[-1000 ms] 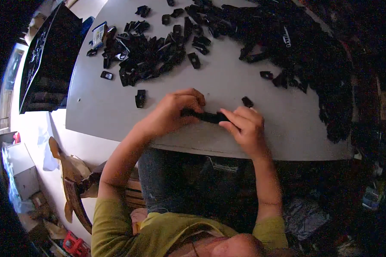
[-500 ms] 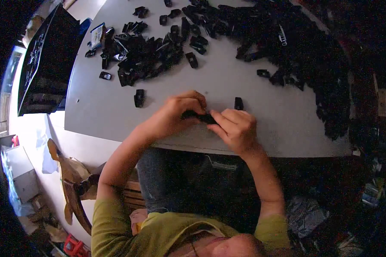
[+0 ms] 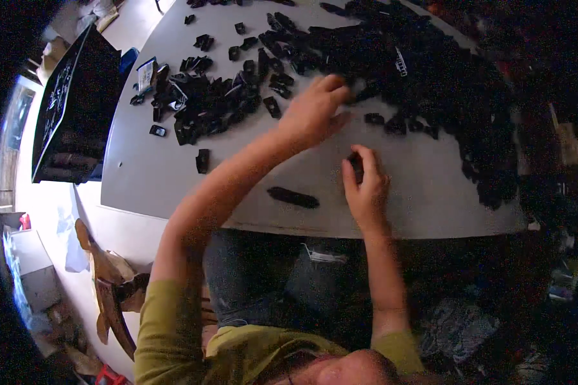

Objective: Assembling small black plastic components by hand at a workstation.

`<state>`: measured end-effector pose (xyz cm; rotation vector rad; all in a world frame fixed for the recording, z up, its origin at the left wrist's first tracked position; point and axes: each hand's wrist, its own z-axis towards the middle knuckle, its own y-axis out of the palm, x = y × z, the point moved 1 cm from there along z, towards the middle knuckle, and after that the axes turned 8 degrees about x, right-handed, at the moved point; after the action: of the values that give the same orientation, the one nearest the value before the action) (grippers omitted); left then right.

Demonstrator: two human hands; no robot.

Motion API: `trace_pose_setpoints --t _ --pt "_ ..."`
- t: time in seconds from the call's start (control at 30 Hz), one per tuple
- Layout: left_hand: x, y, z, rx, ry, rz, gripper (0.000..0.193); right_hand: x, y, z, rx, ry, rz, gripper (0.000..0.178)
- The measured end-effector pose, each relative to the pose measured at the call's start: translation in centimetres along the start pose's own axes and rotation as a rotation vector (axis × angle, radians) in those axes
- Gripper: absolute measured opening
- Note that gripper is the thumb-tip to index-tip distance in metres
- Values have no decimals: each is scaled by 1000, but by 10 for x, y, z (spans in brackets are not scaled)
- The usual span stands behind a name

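Grey table (image 3: 408, 192) carries a black heap (image 3: 430, 90) and a smaller pile (image 3: 221, 106); hasty reaching could scatter both. The left hand (image 3: 315, 110) hovers half-curled by the heap, any hold blurred; the right hand (image 3: 368, 183) pinches. Sweeping forearms (image 3: 228, 192) could knock 1 strip (image 3: 293, 197) lying between them; slack fingers could drop the pinched small block (image 3: 357, 167).

left grip (image 3: 315, 114) is beyond the black strip (image 3: 293, 197); right of it, the right grip (image 3: 367, 183) holds a dark block (image 3: 357, 165).
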<state>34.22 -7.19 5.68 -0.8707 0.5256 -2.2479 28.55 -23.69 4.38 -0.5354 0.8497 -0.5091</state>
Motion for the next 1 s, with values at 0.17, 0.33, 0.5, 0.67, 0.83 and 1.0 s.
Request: trace_pose_setpoints --t 0.17,0.33,0.5,0.67,0.83,1.0 --pt "-22 35 13 -146 -61 351 30 -1 7 -3 -6 120 153 24" --pt "-13 -11 -29 -188 -87 161 27 -2 -6 0 -14 84 44 21" --pt "1 -44 -64 -194 -709 -574 25 -4 -4 1 73 15 -144 20" --pt "21 -51 -57 -300 -169 17 25 0 -1 0 50 67 -213 19" --pt "19 -49 -60 -328 -69 72 23 7 -13 16 -17 502 258 18" --pt "8 -46 -64 -284 -276 -285 27 5 -10 24 -243 116 255 23"
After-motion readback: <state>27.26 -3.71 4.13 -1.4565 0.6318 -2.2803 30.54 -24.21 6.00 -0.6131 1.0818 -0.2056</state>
